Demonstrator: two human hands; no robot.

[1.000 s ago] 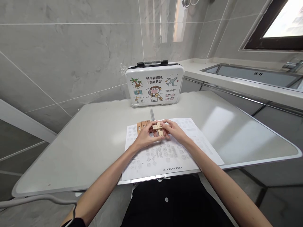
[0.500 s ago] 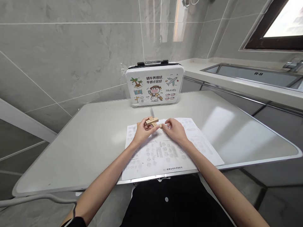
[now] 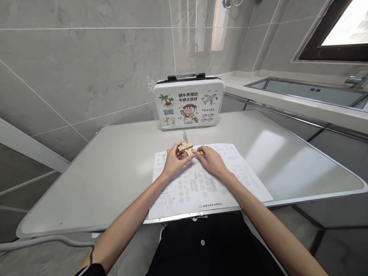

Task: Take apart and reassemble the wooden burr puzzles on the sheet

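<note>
My left hand (image 3: 174, 161) is closed around a few interlocked wooden puzzle pieces (image 3: 185, 147), light tan and notched, held above the paper. Just to the right, my right hand (image 3: 211, 159) pinches a single wooden puzzle piece (image 3: 198, 151) between thumb and fingers. Its left end is close to the pieces in my left hand; whether they touch I cannot tell. Under both hands lies a printed instruction sheet (image 3: 184, 207) with small diagrams, upside down to me. Another bit of wood (image 3: 168, 151) shows behind my left hand, mostly hidden.
A white cartoon-printed case (image 3: 188, 105) with a black handle stands at the back of the pale folding table (image 3: 115, 184). Behind it rises a grey tiled wall. On the right is a counter with a sink (image 3: 304, 90). A grey cable (image 3: 46, 240) crosses the lower left.
The piece in my right hand has turned and shows more of its length now. My right fingers have closed in lower around it. My left hand has barely moved.
</note>
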